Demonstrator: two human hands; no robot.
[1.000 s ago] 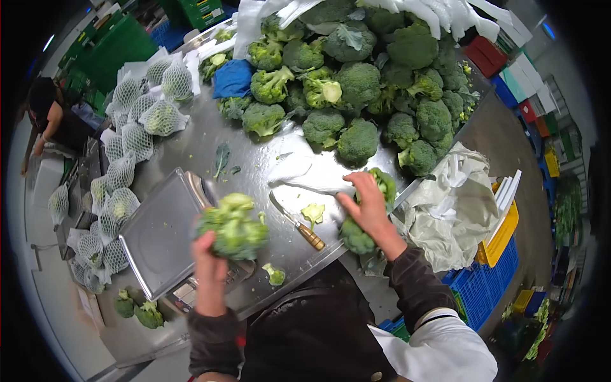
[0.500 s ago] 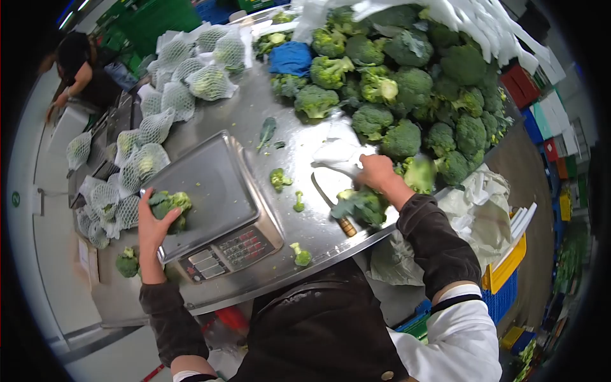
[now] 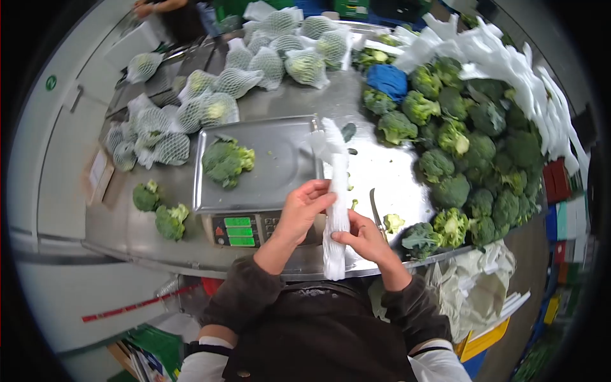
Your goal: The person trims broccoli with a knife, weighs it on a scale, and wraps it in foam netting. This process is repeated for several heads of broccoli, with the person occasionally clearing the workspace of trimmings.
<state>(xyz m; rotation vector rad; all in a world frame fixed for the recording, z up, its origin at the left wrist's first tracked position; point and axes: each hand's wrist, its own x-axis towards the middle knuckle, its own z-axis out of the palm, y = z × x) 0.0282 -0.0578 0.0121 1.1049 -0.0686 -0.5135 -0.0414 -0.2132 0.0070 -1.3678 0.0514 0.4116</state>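
Note:
A white foam net sleeve (image 3: 335, 156), long and collapsed, stands lengthwise between my two hands in front of my body. My left hand (image 3: 304, 211) pinches its left side, and my right hand (image 3: 366, 239) grips it a little lower from the right. On the steel tray of the weighing scale (image 3: 286, 184) rests one broccoli head (image 3: 223, 162), left of my hands. The scale's green display (image 3: 240, 231) is lit, though its digits are too small to read. A curved knife (image 3: 375, 210) lies on the table just beyond my right hand, partly hidden by it.
Loose broccoli (image 3: 471, 153) is piled at the right with a blue cloth (image 3: 387, 81) beside it. White foam nets (image 3: 541, 95) lie over the pile's back. Net-wrapped broccoli (image 3: 267, 67) sits at the back left. Two broccoli heads (image 3: 170, 221) lie left of the scale. Another person (image 3: 178, 19) stands at the far left.
My left hand has let go of the broccoli on the scale and moved right to the foam net. My right hand has brought the net from the table towards my body. The view has turned left.

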